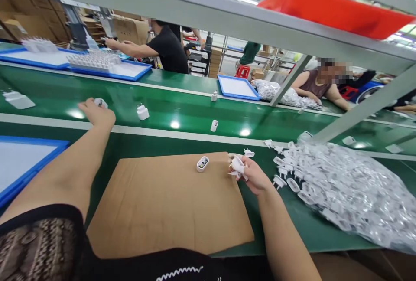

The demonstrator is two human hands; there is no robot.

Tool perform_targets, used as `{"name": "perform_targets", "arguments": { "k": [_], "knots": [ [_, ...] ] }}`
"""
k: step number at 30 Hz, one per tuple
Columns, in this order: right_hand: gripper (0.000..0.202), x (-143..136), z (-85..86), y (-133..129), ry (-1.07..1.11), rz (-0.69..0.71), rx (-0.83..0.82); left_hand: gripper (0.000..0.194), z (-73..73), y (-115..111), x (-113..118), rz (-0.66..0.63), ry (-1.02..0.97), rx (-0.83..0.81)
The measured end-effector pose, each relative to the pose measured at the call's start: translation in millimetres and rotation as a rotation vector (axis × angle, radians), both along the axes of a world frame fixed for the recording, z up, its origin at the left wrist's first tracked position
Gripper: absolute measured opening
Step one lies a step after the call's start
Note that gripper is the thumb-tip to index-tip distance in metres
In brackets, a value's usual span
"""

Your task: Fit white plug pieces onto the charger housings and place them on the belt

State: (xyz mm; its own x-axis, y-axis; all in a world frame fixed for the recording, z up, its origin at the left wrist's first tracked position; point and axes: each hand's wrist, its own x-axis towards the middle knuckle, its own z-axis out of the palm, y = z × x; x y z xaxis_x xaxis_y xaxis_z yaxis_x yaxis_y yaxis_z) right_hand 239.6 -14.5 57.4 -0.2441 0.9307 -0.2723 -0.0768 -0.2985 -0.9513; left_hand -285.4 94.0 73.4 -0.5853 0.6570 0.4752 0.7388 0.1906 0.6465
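Over the green belt, my left hand [99,114] is closed round a white charger housing [101,102], partly hidden by the fingers. My right hand [255,177], at the right edge of the cardboard sheet [156,203], grips several white plug covers [238,166] bunched together. An oval charger housing [203,164], with dark parts showing inside, lies on the cardboard. Just beyond my right hand is a loose plug cover [248,153] with pins.
A clear plastic bag [360,185] of plug covers spills out on the right. Chargers such as this white one [142,112] lie along the belt [182,103]. A blue-rimmed tray [32,142] sits at left. Overhead runs a metal shelf [195,5] with a red bin [334,12]. People work opposite.
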Motion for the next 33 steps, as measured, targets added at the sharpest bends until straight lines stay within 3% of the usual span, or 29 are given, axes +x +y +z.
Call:
{"name": "perform_targets", "arguments": {
  "k": [3, 6, 11, 14, 17, 21, 25, 28, 30, 33],
  "knots": [
    [0.056, -3.7, -5.2, 2.4, -0.072, 0.009, 0.016, 0.038, 17.1, 4.6, 45.3, -0.010, -0.092, 0.092],
    [0.068, -4.5, -15.2, 3.9, -0.234, -0.040, 0.113, 0.033, 24.8, 16.5, 102.6, -0.226, -0.250, -0.044],
    [0.039, -1.5, -25.5, 6.2, -0.531, -0.188, 0.408, 0.031, 2.0, 44.9, 201.1, -0.519, -0.350, -0.322],
    [0.038, -2.6, -20.4, 7.1, -0.410, -0.171, 0.400, 0.043, -13.4, 61.2, 247.0, -0.621, -0.307, -0.443],
    [0.053, -6.9, -14.7, 7.4, -0.264, -0.167, 0.339, 0.048, -20.7, 75.0, 273.5, -0.632, -0.222, -0.523],
    [0.057, -10.5, -13.7, 7.0, -0.135, -0.159, 0.287, 0.035, -19.7, 82.2, 279.5, -0.620, -0.106, -0.563],
    [0.052, -7.9, -12.0, 5.6, -0.082, -0.138, 0.280, 0.033, -6.4, 56.3, 261.0, -0.615, -0.006, -0.529],
    [0.053, -5.8, -7.5, 4.3, -0.025, -0.104, 0.235, 0.037, 7.6, 4.5, 237.7, -0.665, 0.038, -0.477],
    [0.054, -6.0, -4.7, 2.8, 0.004, -0.080, 0.204, 0.039, 13.8, -40.9, 222.9, -0.792, 0.074, -0.444],
    [0.054, -8.9, -2.9, -1.9, -0.020, 0.011, 0.156, 0.040, 11.0, -106.7, 211.3, -0.939, 0.092, -0.541]
  ]
}}
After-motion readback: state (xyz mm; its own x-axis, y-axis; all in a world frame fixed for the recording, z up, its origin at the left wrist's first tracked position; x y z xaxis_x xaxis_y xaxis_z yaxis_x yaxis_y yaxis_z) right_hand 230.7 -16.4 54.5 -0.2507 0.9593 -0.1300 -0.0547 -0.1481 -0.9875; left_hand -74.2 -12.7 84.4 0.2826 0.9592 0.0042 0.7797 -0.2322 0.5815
